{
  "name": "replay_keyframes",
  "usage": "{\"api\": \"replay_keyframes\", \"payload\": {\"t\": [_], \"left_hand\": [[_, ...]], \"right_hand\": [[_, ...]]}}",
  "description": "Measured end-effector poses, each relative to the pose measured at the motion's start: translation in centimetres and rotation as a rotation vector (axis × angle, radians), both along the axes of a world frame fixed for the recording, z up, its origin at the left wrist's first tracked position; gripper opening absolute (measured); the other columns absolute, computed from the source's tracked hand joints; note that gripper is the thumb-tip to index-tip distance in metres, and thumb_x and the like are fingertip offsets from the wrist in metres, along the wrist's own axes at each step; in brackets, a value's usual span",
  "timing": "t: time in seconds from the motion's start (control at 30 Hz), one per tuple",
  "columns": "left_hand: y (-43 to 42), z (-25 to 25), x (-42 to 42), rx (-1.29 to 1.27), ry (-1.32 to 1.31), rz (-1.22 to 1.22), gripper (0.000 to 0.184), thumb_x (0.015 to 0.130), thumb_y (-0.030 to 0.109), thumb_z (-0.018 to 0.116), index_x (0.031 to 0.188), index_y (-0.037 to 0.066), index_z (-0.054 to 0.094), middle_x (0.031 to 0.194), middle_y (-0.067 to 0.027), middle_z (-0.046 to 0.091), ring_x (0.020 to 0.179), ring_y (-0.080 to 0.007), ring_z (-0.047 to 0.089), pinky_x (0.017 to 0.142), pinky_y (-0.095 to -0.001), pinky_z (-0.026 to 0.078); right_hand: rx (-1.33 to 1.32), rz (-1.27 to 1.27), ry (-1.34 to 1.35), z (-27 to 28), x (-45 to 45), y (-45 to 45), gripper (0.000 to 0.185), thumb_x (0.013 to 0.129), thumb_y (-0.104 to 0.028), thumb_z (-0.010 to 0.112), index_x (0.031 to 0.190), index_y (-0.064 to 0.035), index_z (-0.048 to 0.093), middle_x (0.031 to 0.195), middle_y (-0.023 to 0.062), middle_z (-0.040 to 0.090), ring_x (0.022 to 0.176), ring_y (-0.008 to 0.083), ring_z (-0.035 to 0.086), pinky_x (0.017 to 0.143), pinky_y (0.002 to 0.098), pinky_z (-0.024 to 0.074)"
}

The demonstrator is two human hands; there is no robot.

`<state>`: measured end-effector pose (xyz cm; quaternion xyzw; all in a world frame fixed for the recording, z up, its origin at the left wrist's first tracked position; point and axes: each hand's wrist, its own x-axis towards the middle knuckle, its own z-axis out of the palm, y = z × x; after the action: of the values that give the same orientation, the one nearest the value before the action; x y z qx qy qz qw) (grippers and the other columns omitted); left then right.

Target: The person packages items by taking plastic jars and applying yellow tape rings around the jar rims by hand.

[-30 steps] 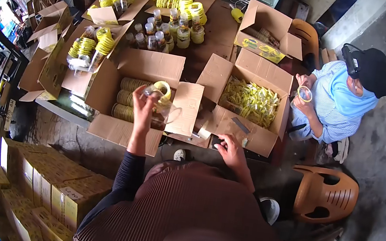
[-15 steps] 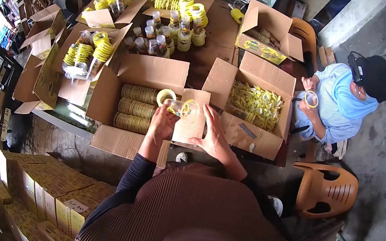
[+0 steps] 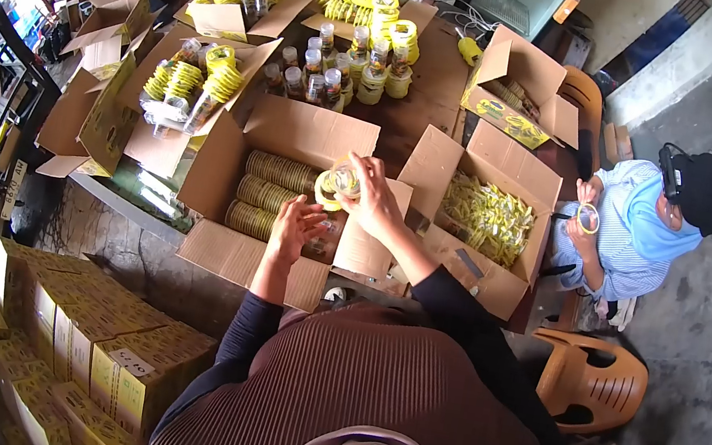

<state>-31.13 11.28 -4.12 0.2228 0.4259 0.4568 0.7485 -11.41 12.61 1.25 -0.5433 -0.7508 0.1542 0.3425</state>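
My right hand [image 3: 374, 198] grips a clear plastic cup with a yellow rim [image 3: 343, 176] above the right part of an open cardboard box [image 3: 313, 129]. My left hand [image 3: 291, 229] is open, fingers apart and palm turned toward the cup, over the front part of the same box. Rows of nested yellow-rimmed lids or cups [image 3: 264, 193] lie on their sides in the left of the box. Clear plastic [image 3: 326, 241] shows inside near my left fingers, partly hidden.
Right of my box stands a carton of small yellow packets [image 3: 488, 215]. Filled clear cups [image 3: 313, 87] and yellow-rimmed stacks [image 3: 181, 84] sit behind and left. A co-worker [image 3: 639, 210] handles a cup at right, near an orange chair [image 3: 594, 387]. Closed cartons [image 3: 126, 372] are stacked at lower left.
The clear cup has passed from my left hand to my right, which has moved left over the box. My left hand has let go and opened. The view has shifted slightly.
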Motion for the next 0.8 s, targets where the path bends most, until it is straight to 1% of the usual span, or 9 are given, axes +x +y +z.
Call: {"api": "replay_keyframes", "payload": {"t": [0.07, 0.3, 0.37, 0.43, 0.5, 0.57, 0.63, 0.7, 0.8], "left_hand": [[-0.5, -0.5, -1.1, 0.028, 0.07, 0.054, 0.037, 0.098, 0.031, 0.051, 0.125, 0.006, 0.047, 0.115, -0.0151, 0.061, 0.101, -0.0266, 0.062, 0.085, -0.0414, 0.052], [0.2, 0.0, -1.6, 0.329, 0.574, 0.085, 0.038, 0.096, 0.028, 0.057, 0.125, 0.004, 0.049, 0.118, -0.0099, 0.059, 0.103, -0.0184, 0.058, 0.084, -0.0326, 0.05], [1.4, 0.3, -1.3, 0.417, 0.653, 0.017, 0.039, 0.096, 0.025, 0.059, 0.125, 0.002, 0.05, 0.124, -0.0124, 0.056, 0.111, -0.0246, 0.056, 0.092, -0.0389, 0.046], [2.6, 1.8, 0.0, 0.887, 1.085, 0.014, 0.039, 0.095, 0.023, 0.058, 0.129, 0.006, 0.05, 0.13, -0.0128, 0.053, 0.12, -0.0274, 0.052, 0.095, -0.0418, 0.046], [3.2, 2.9, 1.5, 1.099, 1.201, 0.017, 0.047, 0.091, 0.018, 0.061, 0.135, 0.007, 0.047, 0.145, -0.016, 0.041, 0.135, -0.0389, 0.036, 0.111, -0.0501, 0.029], [4.1, 3.3, 3.3, 1.196, 1.339, -0.003, 0.053, 0.09, 0.018, 0.063, 0.139, 0.008, 0.044, 0.15, -0.0159, 0.035, 0.14, -0.0391, 0.026, 0.113, -0.049, 0.025], [4.4, 1.6, 4.6, 1.203, 1.354, -0.05, 0.056, 0.092, 0.024, 0.058, 0.144, 0.012, 0.039, 0.154, -0.0119, 0.029, 0.143, -0.0366, 0.022, 0.114, -0.0553, 0.021], [4.8, -2.2, 4.7, 1.161, 1.716, -0.409, 0.056, 0.095, 0.031, 0.051, 0.148, 0.019, 0.035, 0.158, -0.0056, 0.024, 0.145, -0.0334, 0.02, 0.112, -0.0643, 0.014], [6.3, -2.4, 4.4, 1.111, 1.728, -0.435, 0.055, 0.099, 0.037, 0.042, 0.151, 0.026, 0.028, 0.16, 0.0014, 0.019, 0.147, -0.0278, 0.015, 0.108, -0.0718, 0.005]], "right_hand": [[-0.104, -0.027, -0.297, -1.2, -0.7, 0.3, 0.1, 0.069, -0.029, 0.084, 0.149, -0.0103, 0.027, 0.139, 0.0265, 0.038, 0.123, 0.0426, 0.047, 0.099, 0.0463, 0.0444], [-0.072, -0.084, -0.069, -1.6, 1.0, -0.9, 0.097, 0.07, -0.028, 0.083, 0.147, -0.0051, 0.028, 0.145, 0.0268, 0.034, 0.131, 0.0417, 0.04, 0.107, 0.0479, 0.0382], [-0.06, -0.119, -0.043, -1.9, 2.4, -2.1, 0.091, 0.074, -0.023, 0.08, 0.146, -0.0038, 0.029, 0.145, 0.0254, 0.034, 0.132, 0.0409, 0.039, 0.109, 0.0471, 0.0359], [-0.018, -0.143, -0.016, -2.8, 4.0, -3.4, 0.086, 0.076, -0.021, 0.078, 0.145, -0.0033, 0.03, 0.145, 0.0248, 0.035, 0.132, 0.0404, 0.039, 0.11, 0.0464, 0.0352], [-0.058, -0.205, 0.003, -3.3, 5.5, -5.0, 0.082, 0.079, -0.02, 0.076, 0.145, -0.0038, 0.03, 0.144, 0.0241, 0.036, 0.132, 0.0398, 0.039, 0.11, 0.0453, 0.0357], [-0.108, -0.251, 0.059, -3.7, 6.8, -6.8, 0.079, 0.081, -0.019, 0.074, 0.144, -0.0044, 0.031, 0.143, 0.0235, 0.037, 0.132, 0.0395, 0.038, 0.109, 0.0443, 0.0361], [-0.061, -0.322, 0.069, -3.5, 7.7, -8.8, 0.075, 0.082, -0.016, 0.073, 0.144, -0.0046, 0.032, 0.14, 0.0227, 0.039, 0.13, 0.0393, 0.04, 0.108, 0.0436, 0.0374], [-0.013, -0.343, 0.11, -3.7, 8.9, -10.7, 0.073, 0.082, -0.013, 0.072, 0.143, -0.0041, 0.034, 0.137, 0.0222, 0.041, 0.127, 0.0396, 0.043, 0.106, 0.0432, 0.0385], [-0.004, -0.424, 0.114, -4.2, 10.3, -13.3, 0.071, 0.082, -0.01, 0.072, 0.142, -0.0047, 0.035, 0.135, 0.0217, 0.043, 0.125, 0.0392, 0.045, 0.103, 0.0428, 0.0407]]}}
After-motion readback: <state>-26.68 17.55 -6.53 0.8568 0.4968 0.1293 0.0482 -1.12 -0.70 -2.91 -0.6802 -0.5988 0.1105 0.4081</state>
